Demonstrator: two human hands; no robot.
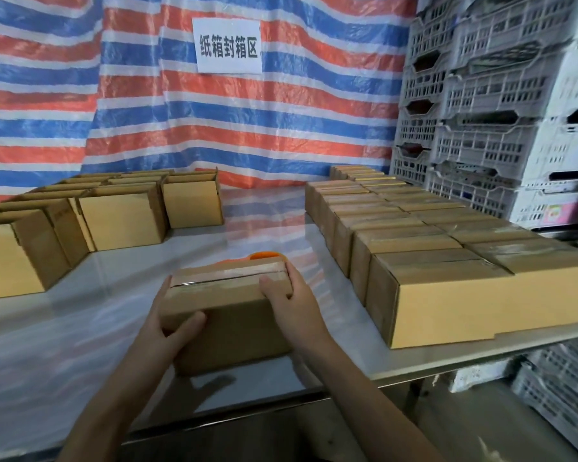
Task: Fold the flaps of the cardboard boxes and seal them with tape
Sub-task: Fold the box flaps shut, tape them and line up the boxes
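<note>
A small brown cardboard box (234, 315) with clear tape along its closed top seam is held just above the shiny table (80, 328), near the front edge. My left hand (167, 321) grips its left end, thumb across the front face. My right hand (286, 291) grips its right end, fingers curled over the top edge. Behind the box an orange tape dispenser (264, 255) peeks out, mostly hidden.
Several open, untaped boxes (121, 218) stand in rows at the left. Several taped boxes (447, 261) are packed together on the right, reaching the table's front edge. White plastic crates (481, 111) are stacked at the far right. A striped tarp with a paper sign (227, 45) hangs behind.
</note>
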